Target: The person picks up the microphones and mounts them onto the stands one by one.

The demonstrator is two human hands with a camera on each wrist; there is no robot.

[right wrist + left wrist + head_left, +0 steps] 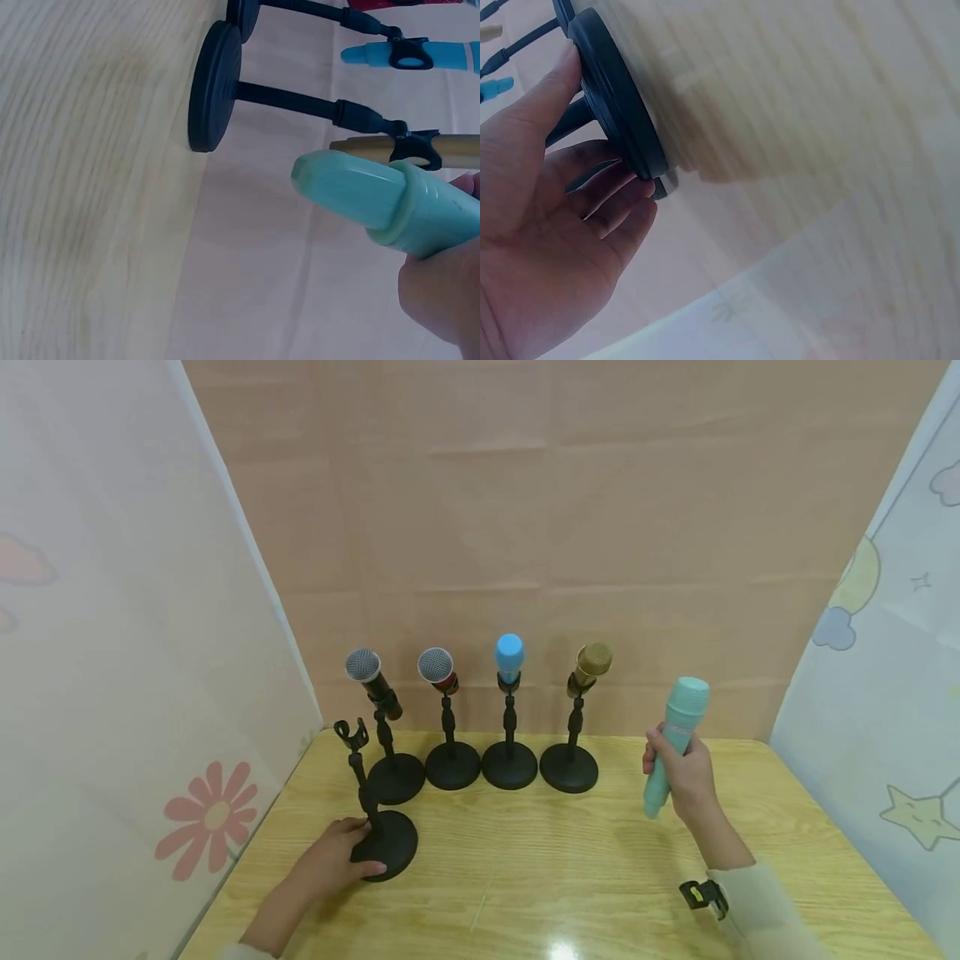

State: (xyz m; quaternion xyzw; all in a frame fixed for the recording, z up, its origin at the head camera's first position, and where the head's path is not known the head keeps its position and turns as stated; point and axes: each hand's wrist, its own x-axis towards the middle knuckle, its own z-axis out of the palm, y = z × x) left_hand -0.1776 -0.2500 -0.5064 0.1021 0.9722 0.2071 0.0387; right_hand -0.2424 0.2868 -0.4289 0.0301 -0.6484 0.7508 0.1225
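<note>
My left hand [330, 857] grips the round black base of a microphone stand [390, 847] at the left front of the table. That stand's clip at the top holds no microphone. In the left wrist view, the thumb and fingers spread over opposite sides of the base [622, 97], whose rim is close to the wood. On the right, my right hand [686, 772] holds a mint-green microphone [678, 727] by its handle, head up, above the table. Its tapered tail end [345, 184] shows large in the right wrist view.
Along the back stand several black stands holding microphones: a black one with silver mesh [365, 668], a red one with silver mesh [437, 668], a blue one [510, 653] and a gold one [591, 662]. Printed walls flank the wooden table [525, 877]; a tan backdrop [487, 527] closes the back.
</note>
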